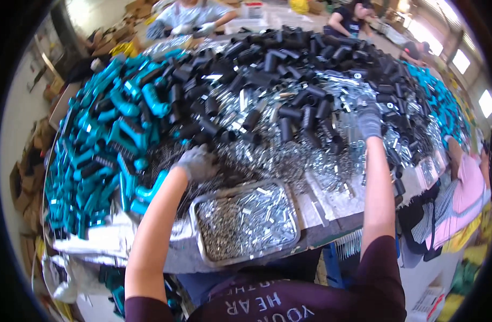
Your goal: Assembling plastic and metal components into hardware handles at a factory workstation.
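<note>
Much small metal hardware (283, 163) is left loose between the gloved left hand (199, 163) and right hand (369, 122), whose grasps cannot be told; nearer than the left, a tray (199, 239) looks mostly filled.

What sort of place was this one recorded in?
Probably a workshop or small factory floor, likely for assembly or sorting: teal parts, black tubes and loose metal pieces lie heaped in quantity, and a person in white gloves sits opposite.
</note>
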A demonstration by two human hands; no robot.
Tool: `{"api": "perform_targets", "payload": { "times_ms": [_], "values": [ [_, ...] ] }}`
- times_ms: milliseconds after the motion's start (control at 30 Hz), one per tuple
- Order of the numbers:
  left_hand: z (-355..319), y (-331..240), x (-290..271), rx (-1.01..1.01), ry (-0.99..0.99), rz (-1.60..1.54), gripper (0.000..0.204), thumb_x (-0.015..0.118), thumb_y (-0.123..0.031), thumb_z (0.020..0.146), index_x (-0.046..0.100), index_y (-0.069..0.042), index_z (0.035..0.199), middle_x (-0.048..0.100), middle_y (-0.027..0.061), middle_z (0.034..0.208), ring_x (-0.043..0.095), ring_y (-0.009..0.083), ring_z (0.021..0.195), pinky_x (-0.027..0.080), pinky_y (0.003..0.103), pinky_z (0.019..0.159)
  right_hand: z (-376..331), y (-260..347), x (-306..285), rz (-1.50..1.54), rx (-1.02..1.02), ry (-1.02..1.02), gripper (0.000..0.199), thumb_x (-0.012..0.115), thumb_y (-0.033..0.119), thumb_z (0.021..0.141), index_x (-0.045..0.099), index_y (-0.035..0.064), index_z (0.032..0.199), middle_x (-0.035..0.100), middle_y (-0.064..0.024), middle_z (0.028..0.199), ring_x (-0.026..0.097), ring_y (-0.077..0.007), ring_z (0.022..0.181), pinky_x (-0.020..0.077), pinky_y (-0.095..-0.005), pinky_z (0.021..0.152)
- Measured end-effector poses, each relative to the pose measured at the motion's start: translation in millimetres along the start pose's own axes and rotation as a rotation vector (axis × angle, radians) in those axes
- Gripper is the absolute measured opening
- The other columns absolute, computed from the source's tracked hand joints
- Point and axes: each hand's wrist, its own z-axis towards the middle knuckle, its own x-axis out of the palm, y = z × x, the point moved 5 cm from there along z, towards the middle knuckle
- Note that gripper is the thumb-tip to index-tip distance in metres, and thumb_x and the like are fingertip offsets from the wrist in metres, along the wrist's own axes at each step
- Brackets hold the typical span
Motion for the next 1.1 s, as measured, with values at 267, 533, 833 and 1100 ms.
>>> {"api": "perform_targets", "payload": {
  "times_ms": [267, 533, 833, 1100],
  "values": [
    [-22, 14, -5, -0.063, -0.057, -0.080, 0.046, 0.060, -0.042, 0.085, 0.063, -0.005, 0.111, 0.052, 0.0254, 0.116, 0.052, 0.0410, 0.110, 0.043, 0.045, 0.097, -119, 177, -170, 1.364, -0.038, 0.317, 0.039, 0.071, 0.039, 0.085, 0.064, 0.0066, 0.106, 0.062, 0.0008, 0.082, 0.055, -0.0057, 0.074, 0.0455, -0.0211, 0.067],
    [-120, -36, -49, 0.250, -0.604, -1.028, 0.031, 0.046, -0.026, 0.101, 0.050, -0.003, 0.120, 0.057, 0.0098, 0.111, 0.056, 0.0201, 0.101, 0.046, 0.032, 0.091, -217, 236, -165, 1.769, 0.268, 0.483, 0.042, 0.072, 0.039, 0.085, 0.059, 0.0028, 0.101, 0.065, -0.0093, 0.090, 0.063, -0.0136, 0.075, 0.0517, -0.0235, 0.061],
    [-170, -92, 8, 0.029, -0.573, -2.281, 0.041, 0.049, -0.022, 0.100, 0.042, -0.007, 0.137, 0.059, 0.0076, 0.112, 0.060, 0.0209, 0.105, 0.050, 0.037, 0.094, -284, 295, -147, 1.801, 0.266, 0.470, 0.033, 0.072, 0.029, 0.086, 0.059, 0.0029, 0.101, 0.066, -0.0103, 0.094, 0.064, -0.0165, 0.080, 0.0547, -0.0282, 0.072],
    [-188, -88, 24, -0.079, -0.590, -2.624, 0.032, 0.054, -0.023, 0.097, 0.050, -0.003, 0.122, 0.059, 0.0119, 0.115, 0.058, 0.0242, 0.112, 0.049, 0.042, 0.098, -290, 302, -154, 1.774, 0.153, 0.518, 0.027, 0.071, 0.022, 0.086, 0.061, 0.0013, 0.100, 0.067, -0.0123, 0.097, 0.063, -0.0157, 0.083, 0.0506, -0.0287, 0.076]
  ]
}}
